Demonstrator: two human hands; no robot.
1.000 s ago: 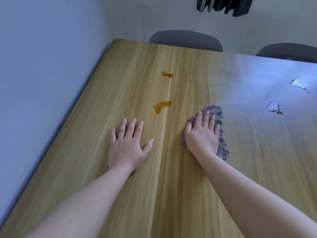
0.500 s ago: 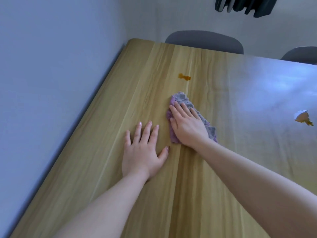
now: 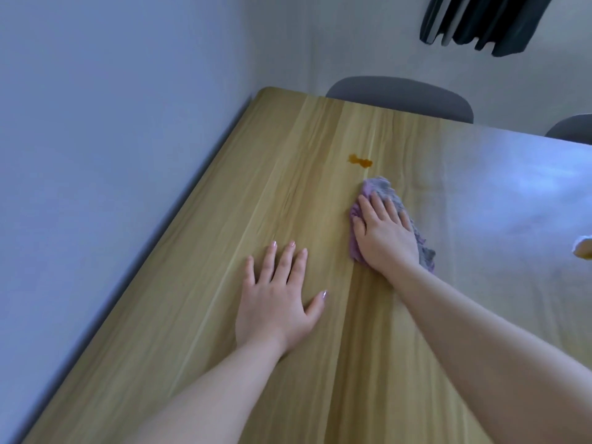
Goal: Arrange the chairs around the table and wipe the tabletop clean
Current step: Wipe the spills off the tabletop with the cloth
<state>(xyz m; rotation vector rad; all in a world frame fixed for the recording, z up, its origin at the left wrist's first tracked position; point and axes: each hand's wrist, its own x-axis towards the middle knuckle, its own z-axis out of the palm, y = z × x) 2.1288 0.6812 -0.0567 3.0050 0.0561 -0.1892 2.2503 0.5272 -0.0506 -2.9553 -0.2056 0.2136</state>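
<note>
- Table: light wood grain. Its long left edge runs close along the wall, and the far left corner is rounded.
- Cloth: purple and grey, crumpled. It lies on the table about mid-width, beyond the left hand and to its right. The far end pokes out past the fingertips, and a grey end shows beside the wrist.
- Right hand: palm down on the cloth, fingers straight and close together, pointing to the far left. It presses the cloth onto the wood, with no pinch or curl to be seen.
- Left hand: palm down on bare wood, fingers straight and a little spread, thumb out to the right. It holds nothing. It lies apart from the cloth, nearer the person.
- Both forearms are bare.
- Stain: small orange-brown spill just beyond the cloth's far tip, with a thin strip of bare wood between them.
- Chair: grey back showing above the table's far edge, close against it, near the far left corner.
- Second chair: grey, behind the same far edge, cut by the right side of the frame.
- Scrap: pale with an orange-yellow part, on the table well right of the cloth and half out of frame. Cannot tell what it is.
- Glare: the right part of the tabletop is washed bluish-white.
- Dark pleated hanging: top right, against the far wall, above the chairs.
</note>
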